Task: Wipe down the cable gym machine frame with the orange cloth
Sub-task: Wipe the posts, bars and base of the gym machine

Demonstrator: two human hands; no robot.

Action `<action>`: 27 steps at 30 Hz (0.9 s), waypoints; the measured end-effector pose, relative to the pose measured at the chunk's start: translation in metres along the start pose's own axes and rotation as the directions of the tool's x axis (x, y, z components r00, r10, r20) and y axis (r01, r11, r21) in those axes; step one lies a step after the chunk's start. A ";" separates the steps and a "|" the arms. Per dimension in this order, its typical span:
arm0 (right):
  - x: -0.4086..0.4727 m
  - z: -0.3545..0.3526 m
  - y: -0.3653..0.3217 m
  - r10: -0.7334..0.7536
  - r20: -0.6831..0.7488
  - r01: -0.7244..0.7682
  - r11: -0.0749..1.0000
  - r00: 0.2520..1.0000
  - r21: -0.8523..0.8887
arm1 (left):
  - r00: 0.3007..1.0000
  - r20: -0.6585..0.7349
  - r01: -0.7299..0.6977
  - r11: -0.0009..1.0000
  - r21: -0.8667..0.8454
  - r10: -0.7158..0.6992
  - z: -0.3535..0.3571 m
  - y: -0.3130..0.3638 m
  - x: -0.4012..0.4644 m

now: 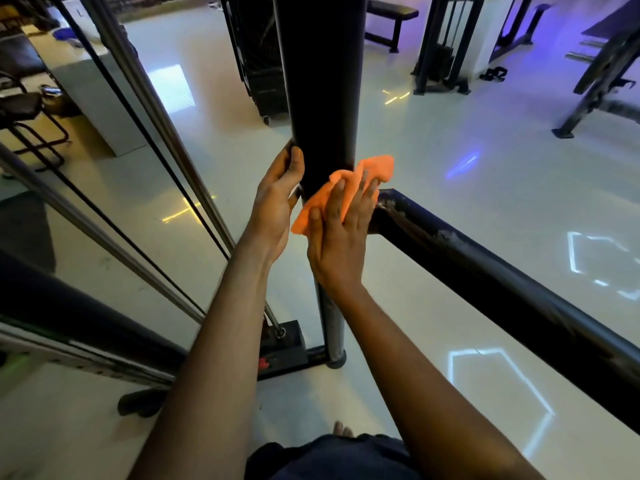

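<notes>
A thick black upright post (322,81) of the cable machine frame stands straight ahead of me. An orange cloth (375,168) lies against the post where a black crossbar (485,271) joins it on the right. My right hand (341,233) presses the cloth flat onto the post with straight, spread fingers. My left hand (277,202) rests on the post's left edge, fingers extended along it and thumb on the front face.
Steel guide rods (166,133) and a black cable (138,126) slant down to the machine's base plate (291,344) on the left. A bench (391,15) and other black machines (440,57) stand farther back on the glossy white floor. My bare toes (342,429) show below.
</notes>
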State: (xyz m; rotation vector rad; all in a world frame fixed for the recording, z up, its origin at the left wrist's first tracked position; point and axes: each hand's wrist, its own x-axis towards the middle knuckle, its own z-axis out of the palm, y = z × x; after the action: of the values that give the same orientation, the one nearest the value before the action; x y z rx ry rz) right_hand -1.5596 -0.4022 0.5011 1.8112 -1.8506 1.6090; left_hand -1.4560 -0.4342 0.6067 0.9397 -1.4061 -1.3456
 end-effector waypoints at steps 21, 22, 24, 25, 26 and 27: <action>-0.058 0.017 0.049 0.052 0.092 -0.038 0.988 0.994 -0.149 | 0.988 0.006 0.156 0.986 0.061 -0.156 -0.003 -0.056 -0.010; -0.059 0.020 0.050 0.070 0.096 -0.056 0.989 0.993 -0.140 | 0.987 0.010 0.161 0.985 0.060 -0.162 -0.005 -0.058 -0.009; -0.066 0.025 0.053 0.101 0.099 -0.085 0.985 0.990 -0.148 | 0.986 0.018 0.164 0.984 0.064 -0.166 -0.007 -0.062 -0.007; -0.072 0.027 0.055 0.109 0.110 -0.091 0.983 0.988 -0.160 | 0.986 0.018 0.166 0.984 0.069 -0.167 -0.008 -0.064 -0.007; -0.079 0.029 0.057 0.118 0.130 -0.093 0.979 0.984 -0.181 | 0.985 0.017 0.171 0.983 0.071 -0.173 -0.008 -0.066 -0.007; -0.086 0.030 0.060 0.131 0.150 -0.098 0.973 0.980 -0.211 | 0.984 0.016 0.178 0.981 0.073 -0.180 -0.008 -0.069 -0.008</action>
State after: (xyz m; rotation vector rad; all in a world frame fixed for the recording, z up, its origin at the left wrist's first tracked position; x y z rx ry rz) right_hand -1.5633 -0.3808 0.3944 1.8251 -2.1383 1.2797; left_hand -1.4512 -0.4361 0.5372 1.1238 -1.4222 -1.4498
